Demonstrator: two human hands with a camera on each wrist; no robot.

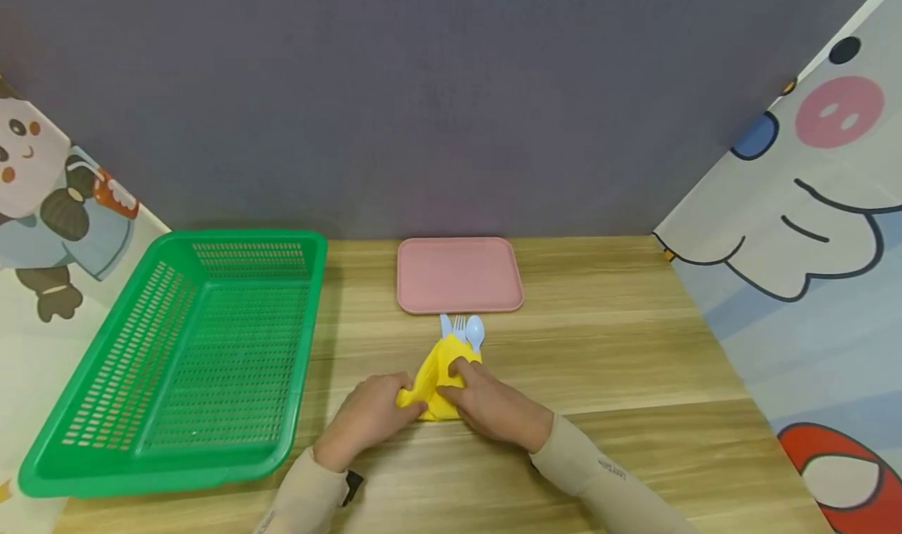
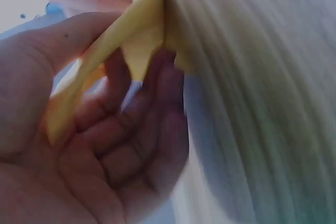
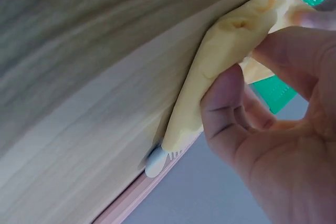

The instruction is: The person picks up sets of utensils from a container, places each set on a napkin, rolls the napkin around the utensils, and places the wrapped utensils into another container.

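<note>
A yellow napkin (image 1: pixel 445 354) lies bunched and folded over light blue plastic cutlery at the middle of the table. Beyond its far edge poke the tops of a knife (image 1: pixel 445 325), a fork (image 1: pixel 460 327) and a spoon (image 1: pixel 475 332); their handles are hidden under the cloth. My left hand (image 1: pixel 377 409) pinches the napkin's left side, and in the left wrist view a strip of the cloth (image 2: pixel 105 51) runs between thumb and curled fingers. From the right, my right hand (image 1: pixel 493 405) grips a fold between thumb and fingers, also seen in the right wrist view (image 3: pixel 278 124).
Just past the cutlery a pink tray (image 1: pixel 460 276) stands near the grey back wall (image 1: pixel 451 103). On the left is a large green basket (image 1: pixel 225 362) with slotted sides. Bare wood-grain table (image 1: pixel 620 346) extends to the right. Cartoon-printed panels flank both sides.
</note>
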